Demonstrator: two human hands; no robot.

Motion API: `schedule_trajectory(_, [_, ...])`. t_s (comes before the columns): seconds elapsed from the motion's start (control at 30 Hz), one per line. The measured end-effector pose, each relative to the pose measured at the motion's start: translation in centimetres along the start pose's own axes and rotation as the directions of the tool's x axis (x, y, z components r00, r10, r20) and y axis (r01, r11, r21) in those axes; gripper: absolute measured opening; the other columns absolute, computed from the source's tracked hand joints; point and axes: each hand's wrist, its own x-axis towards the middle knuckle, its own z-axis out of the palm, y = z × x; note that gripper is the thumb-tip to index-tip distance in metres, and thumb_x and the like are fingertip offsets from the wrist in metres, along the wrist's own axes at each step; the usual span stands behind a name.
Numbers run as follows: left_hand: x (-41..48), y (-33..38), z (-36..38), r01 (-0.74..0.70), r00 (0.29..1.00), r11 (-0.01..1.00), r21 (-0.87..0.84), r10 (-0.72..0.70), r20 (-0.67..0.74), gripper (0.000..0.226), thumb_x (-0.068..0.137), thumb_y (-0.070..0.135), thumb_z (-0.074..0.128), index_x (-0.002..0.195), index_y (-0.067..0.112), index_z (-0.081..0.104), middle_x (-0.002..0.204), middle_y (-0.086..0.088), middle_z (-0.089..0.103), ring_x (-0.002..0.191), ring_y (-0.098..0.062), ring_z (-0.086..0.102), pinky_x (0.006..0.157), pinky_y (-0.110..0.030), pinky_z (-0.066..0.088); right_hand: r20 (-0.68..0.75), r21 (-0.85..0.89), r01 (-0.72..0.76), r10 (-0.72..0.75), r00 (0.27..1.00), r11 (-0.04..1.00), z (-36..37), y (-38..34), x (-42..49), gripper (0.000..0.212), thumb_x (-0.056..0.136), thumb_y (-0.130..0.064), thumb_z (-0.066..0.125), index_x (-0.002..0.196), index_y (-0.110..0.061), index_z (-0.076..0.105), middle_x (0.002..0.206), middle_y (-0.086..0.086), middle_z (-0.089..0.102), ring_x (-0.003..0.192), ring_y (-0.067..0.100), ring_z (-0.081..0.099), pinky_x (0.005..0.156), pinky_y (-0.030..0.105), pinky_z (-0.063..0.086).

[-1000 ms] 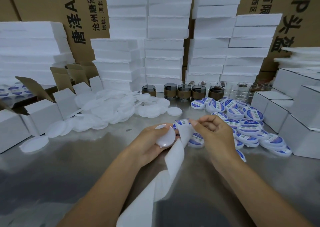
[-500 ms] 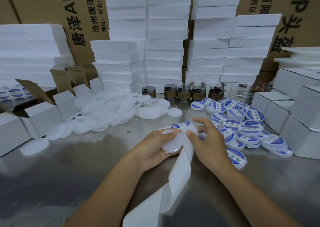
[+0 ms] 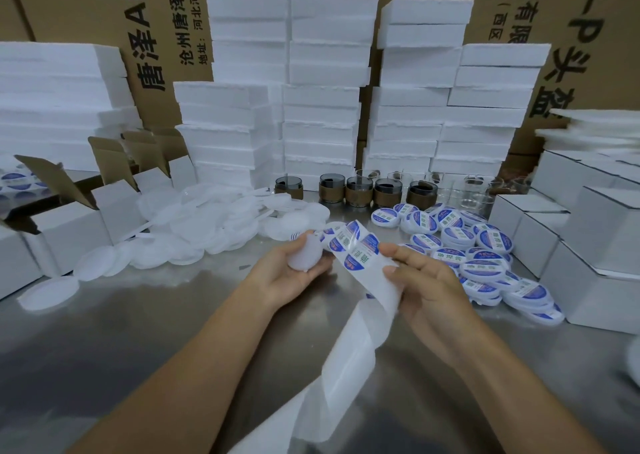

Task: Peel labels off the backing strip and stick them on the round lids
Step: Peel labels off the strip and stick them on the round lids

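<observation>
Curling left hand (image 3: 285,279) fingers round lid (image 3: 304,255), right hand (image 3: 427,289) fingers pinching backing strip (image 3: 353,356)

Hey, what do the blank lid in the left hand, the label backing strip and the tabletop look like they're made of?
The lid looks like plastic: milky white, slightly translucent, smooth. The backing strip is probably coated release paper: glossy white, and it curls and twists freely. The table looks like brushed stainless steel: grey, with soft, blurred reflections.

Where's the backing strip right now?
Head view, centre: the backing strip is pinched by the right hand, its labelled end beside the plain lid in the left hand, its bare tail trailing toward the camera.
</observation>
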Motion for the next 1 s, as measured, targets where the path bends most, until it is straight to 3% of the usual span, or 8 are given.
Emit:
schedule_trajectory(0.2, [2.1, 1.2, 0.6, -0.134, 0.977, 0.991, 0.007, 0.133, -0.164, 0.024, 0.096, 0.002, 0.045, 0.118, 0.002, 0.054, 0.139, -0.021, 0.045, 0.128, -0.041, 0.043, 0.107, -0.055, 0.031, -0.080, -0.083, -0.071, 0.065, 0.995, 0.994, -1.5, 0.1, 0.1, 0.028, 0.084, 0.010, 0.048, 0.081, -0.013, 0.065, 0.077, 0.000, 0.074, 0.068, 0.014, 0.065, 0.061, 0.029, 0.049])
schedule_trajectory(0.4, [2.7, 0.7, 2.0, -0.218, 0.957, 0.976, 0.011, 0.216, -0.195, 0.033, 0.097, 0.006, 0.045, 0.131, 0.007, 0.049, 0.139, -0.019, 0.047, 0.125, -0.037, 0.047, 0.103, -0.050, 0.039, -0.042, 0.158, -0.115, 0.124, 0.991, 0.981, -2.2, -0.6, 0.0, 0.030, 0.082, 0.015, 0.039, 0.073, -0.004, 0.061, 0.068, 0.007, 0.071, 0.061, 0.019, 0.068, 0.055, 0.028, 0.058])
schedule_trajectory(0.53, [3.0, -0.3, 2.6, -0.303, 0.928, 0.937, 0.175, 0.332, -0.167, 0.031, 0.100, 0.009, 0.039, 0.130, 0.008, 0.047, 0.139, -0.015, 0.047, 0.100, -0.026, 0.058, 0.079, -0.033, 0.049, -0.073, 0.197, -0.113, 0.130, 0.989, 0.974, -2.6, -1.0, -0.2, 0.040, 0.080, 0.014, 0.037, 0.059, -0.009, 0.063, 0.063, 0.006, 0.067, 0.062, 0.022, 0.063, 0.052, 0.028, 0.054])
schedule_trajectory(0.6, [3.2, -0.4, 2.9, -0.336, 0.906, 0.899, 0.281, 0.390, -0.165, 0.033, 0.100, 0.009, 0.039, 0.132, 0.004, 0.047, 0.138, -0.017, 0.049, 0.091, -0.023, 0.058, 0.074, -0.028, 0.048, -0.091, 0.149, -0.107, 0.121, 0.988, 0.983, -2.6, -0.8, -0.2, 0.035, 0.081, 0.013, 0.038, 0.064, -0.010, 0.060, 0.066, 0.007, 0.065, 0.067, 0.024, 0.060, 0.049, 0.025, 0.052])
schedule_trajectory(0.67, [3.2, -0.2, 3.3, -0.337, 0.894, 0.865, 0.371, 0.418, -0.163, 0.034, 0.099, 0.011, 0.041, 0.131, 0.005, 0.049, 0.135, -0.016, 0.052, 0.103, -0.026, 0.059, 0.082, -0.030, 0.049, -0.073, 0.076, -0.118, 0.124, 0.990, 0.990, -2.6, -0.4, -0.3, 0.034, 0.081, 0.013, 0.040, 0.066, -0.012, 0.058, 0.066, 0.005, 0.064, 0.067, 0.021, 0.059, 0.048, 0.023, 0.050])
schedule_trajectory(0.77, [2.4, 0.4, 3.7, -0.335, 0.871, 0.810, 0.481, 0.461, -0.171, 0.028, 0.098, 0.013, 0.044, 0.124, 0.009, 0.055, 0.126, -0.011, 0.057, 0.095, -0.021, 0.059, 0.068, -0.026, 0.049, 0.000, -0.079, -0.142, 0.142, 0.990, 0.987, -2.0, 0.4, -0.5, 0.038, 0.081, 0.013, 0.042, 0.067, -0.017, 0.061, 0.071, 0.005, 0.065, 0.061, 0.014, 0.059, 0.049, 0.022, 0.047])
schedule_trajectory(0.9, [0.5, 1.4, 3.8, -0.336, 0.853, 0.775, 0.535, 0.492, -0.177, 0.016, 0.097, 0.011, 0.048, 0.109, 0.015, 0.058, 0.113, -0.008, 0.061, 0.094, -0.022, 0.058, 0.072, -0.028, 0.047, -0.009, -0.292, -0.134, 0.137, 0.990, 0.947, -1.3, 0.8, -0.7, 0.040, 0.080, 0.007, 0.046, 0.087, -0.027, 0.067, 0.076, 0.010, 0.062, 0.076, 0.023, 0.059, 0.071, 0.037, 0.048])
schedule_trajectory(1.0, [-1.9, 0.7, 3.4, -0.350, 0.879, 0.837, 0.419, 0.448, -0.160, 0.013, 0.098, 0.009, 0.046, 0.104, 0.013, 0.057, 0.098, -0.005, 0.060, 0.085, -0.019, 0.058, 0.072, -0.030, 0.048, -0.047, -0.408, -0.109, 0.099, 0.994, 0.906, -0.7, 0.8, -1.0, 0.049, 0.081, 0.004, 0.048, 0.106, -0.037, 0.059, 0.086, 0.015, 0.069, 0.082, 0.024, 0.064, 0.086, 0.044, 0.050])
